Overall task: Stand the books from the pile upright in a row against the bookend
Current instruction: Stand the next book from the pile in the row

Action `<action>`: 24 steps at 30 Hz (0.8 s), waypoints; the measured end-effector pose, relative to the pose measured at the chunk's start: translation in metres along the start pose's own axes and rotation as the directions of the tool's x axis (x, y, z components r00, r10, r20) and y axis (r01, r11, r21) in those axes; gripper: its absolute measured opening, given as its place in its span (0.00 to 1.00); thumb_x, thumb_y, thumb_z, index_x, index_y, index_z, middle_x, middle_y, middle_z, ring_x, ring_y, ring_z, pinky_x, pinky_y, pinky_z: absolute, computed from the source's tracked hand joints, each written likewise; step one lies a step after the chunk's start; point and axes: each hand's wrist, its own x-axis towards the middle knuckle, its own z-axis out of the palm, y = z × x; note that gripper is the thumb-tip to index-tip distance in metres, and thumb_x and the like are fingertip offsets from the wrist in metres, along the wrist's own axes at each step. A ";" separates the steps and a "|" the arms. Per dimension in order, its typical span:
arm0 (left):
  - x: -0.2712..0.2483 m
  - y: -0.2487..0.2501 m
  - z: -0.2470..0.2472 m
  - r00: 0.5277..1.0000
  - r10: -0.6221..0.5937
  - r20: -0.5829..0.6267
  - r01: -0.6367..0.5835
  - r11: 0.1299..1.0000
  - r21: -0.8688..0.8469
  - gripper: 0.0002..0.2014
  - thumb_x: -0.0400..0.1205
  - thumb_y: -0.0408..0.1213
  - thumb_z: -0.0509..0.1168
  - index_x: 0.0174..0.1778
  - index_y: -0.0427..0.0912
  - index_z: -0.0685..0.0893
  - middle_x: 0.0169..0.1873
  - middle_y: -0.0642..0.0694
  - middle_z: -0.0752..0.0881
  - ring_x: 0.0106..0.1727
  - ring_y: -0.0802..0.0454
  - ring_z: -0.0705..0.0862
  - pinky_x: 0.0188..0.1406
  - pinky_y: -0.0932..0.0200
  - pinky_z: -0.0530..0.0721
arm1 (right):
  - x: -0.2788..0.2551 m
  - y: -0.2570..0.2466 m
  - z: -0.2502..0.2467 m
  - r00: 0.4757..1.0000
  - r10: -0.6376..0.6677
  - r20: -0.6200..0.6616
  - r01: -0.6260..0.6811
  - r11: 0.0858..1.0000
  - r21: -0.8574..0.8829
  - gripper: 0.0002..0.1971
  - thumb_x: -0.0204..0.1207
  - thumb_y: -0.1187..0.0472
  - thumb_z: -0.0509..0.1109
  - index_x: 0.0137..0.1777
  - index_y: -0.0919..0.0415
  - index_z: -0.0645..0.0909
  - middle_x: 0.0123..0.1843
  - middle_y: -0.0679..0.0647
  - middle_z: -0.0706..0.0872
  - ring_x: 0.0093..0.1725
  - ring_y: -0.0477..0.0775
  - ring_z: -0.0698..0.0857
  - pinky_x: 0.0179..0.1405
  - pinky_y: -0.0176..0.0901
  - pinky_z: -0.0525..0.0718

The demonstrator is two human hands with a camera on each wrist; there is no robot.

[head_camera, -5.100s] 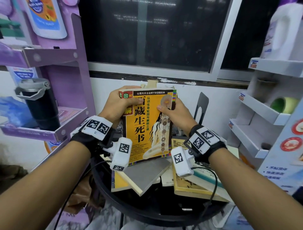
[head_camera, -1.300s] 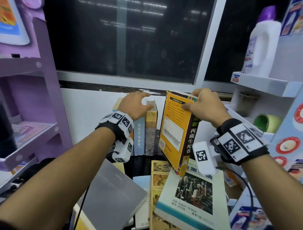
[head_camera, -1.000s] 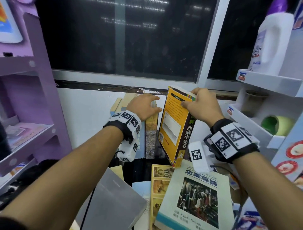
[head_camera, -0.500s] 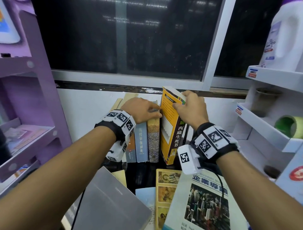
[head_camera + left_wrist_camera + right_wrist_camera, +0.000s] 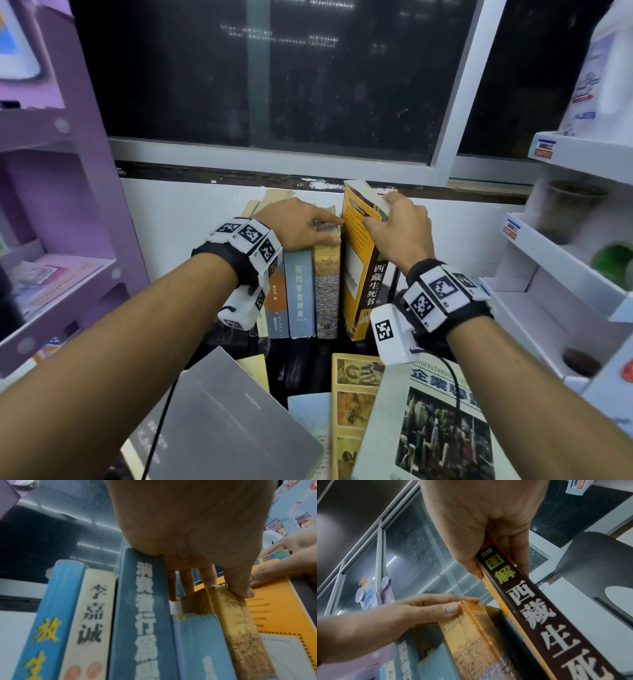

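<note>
Purple shelving at the frame's left, a row of standing books in the middle, white shelves on the right.

My left hand (image 5: 297, 224) lies with straight fingers on top of the upright row of books (image 5: 300, 294), thumb against the tan book (image 5: 327, 291). Just right, my right hand (image 5: 399, 229) pinches the top of the yellow book (image 5: 356, 274), which leans slightly beside the tan one. Right of it stands the dark bookend (image 5: 597, 561). Lower frame: the pile (image 5: 442, 428) lies flat.

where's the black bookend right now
In the right wrist view the black bookend stands at far right, just beyond the yellow book.
</note>
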 end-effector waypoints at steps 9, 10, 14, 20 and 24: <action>0.004 -0.009 0.003 1.000 0.012 -0.001 -0.012 1.000 0.014 0.29 0.79 0.67 0.57 0.77 0.64 0.71 0.75 0.50 0.77 0.71 0.46 0.76 0.68 0.51 0.71 | -0.003 0.011 0.015 0.999 0.001 0.054 -0.005 0.997 0.074 0.14 0.77 0.53 0.70 0.60 0.56 0.81 0.51 0.56 0.89 0.48 0.58 0.86 0.44 0.48 0.83; 0.005 -0.011 0.004 1.000 0.014 -0.001 -0.014 1.000 0.014 0.29 0.79 0.67 0.57 0.77 0.65 0.71 0.74 0.50 0.77 0.71 0.46 0.76 0.68 0.51 0.71 | -0.003 0.010 0.015 0.998 -0.012 0.057 0.007 0.997 0.082 0.14 0.77 0.53 0.70 0.60 0.56 0.81 0.51 0.56 0.89 0.47 0.56 0.84 0.43 0.46 0.81; 0.007 -0.013 0.005 1.000 0.002 0.004 -0.002 1.000 0.015 0.30 0.78 0.68 0.58 0.77 0.66 0.70 0.75 0.51 0.77 0.72 0.46 0.76 0.67 0.52 0.71 | -0.005 0.009 0.014 0.993 -0.061 0.096 0.051 0.993 0.104 0.20 0.75 0.48 0.72 0.64 0.54 0.80 0.52 0.55 0.88 0.51 0.57 0.85 0.48 0.48 0.84; 0.008 -0.014 0.005 1.000 -0.013 0.013 0.012 1.000 0.023 0.31 0.78 0.68 0.58 0.78 0.66 0.69 0.75 0.51 0.77 0.71 0.46 0.77 0.65 0.53 0.72 | -0.012 0.019 0.005 0.960 -0.131 0.249 0.073 0.971 0.228 0.32 0.70 0.49 0.79 0.73 0.52 0.73 0.51 0.46 0.83 0.51 0.47 0.83 0.48 0.44 0.87; 0.008 -0.014 0.005 1.000 -0.027 0.015 0.027 1.000 0.004 0.31 0.77 0.68 0.59 0.77 0.67 0.69 0.73 0.50 0.79 0.69 0.47 0.79 0.65 0.52 0.73 | -0.017 0.029 0.008 0.927 -0.156 0.340 0.068 0.964 0.258 0.43 0.66 0.54 0.83 0.79 0.50 0.64 0.56 0.48 0.83 0.58 0.49 0.83 0.53 0.50 0.88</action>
